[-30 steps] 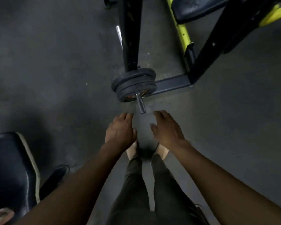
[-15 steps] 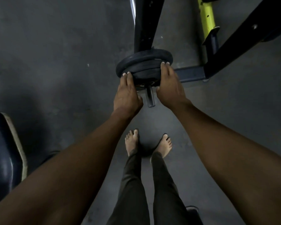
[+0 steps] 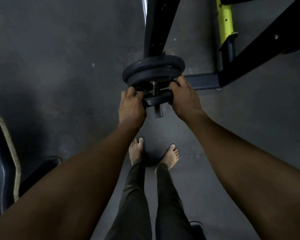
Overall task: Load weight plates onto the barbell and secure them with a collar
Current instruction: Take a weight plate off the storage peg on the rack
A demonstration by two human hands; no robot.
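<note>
Two large black weight plates (image 3: 152, 68) sit stacked on the barbell sleeve (image 3: 158, 110), whose steel end points toward me. A smaller black plate (image 3: 157, 99) sits on the sleeve nearer the end, with a gap between it and the big plates. My left hand (image 3: 131, 105) grips the small plate's left edge with curled fingers. On its right edge my right hand (image 3: 184, 95) grips it the same way. The bar's shaft (image 3: 144, 7) shows as a chrome strip behind the rack post. No collar is visible.
A black rack upright (image 3: 158, 23) rises just behind the plates, with a black base beam (image 3: 203, 82) and a yellow-green frame piece (image 3: 225, 21) to the right. A black padded seat (image 3: 0, 163) stands at the left edge. My bare feet (image 3: 152, 153) stand on the grey floor below.
My hands went from hovering near my feet up to the plates. Both now curl round the small outer plate, which has come away from the big plates along the sleeve.
</note>
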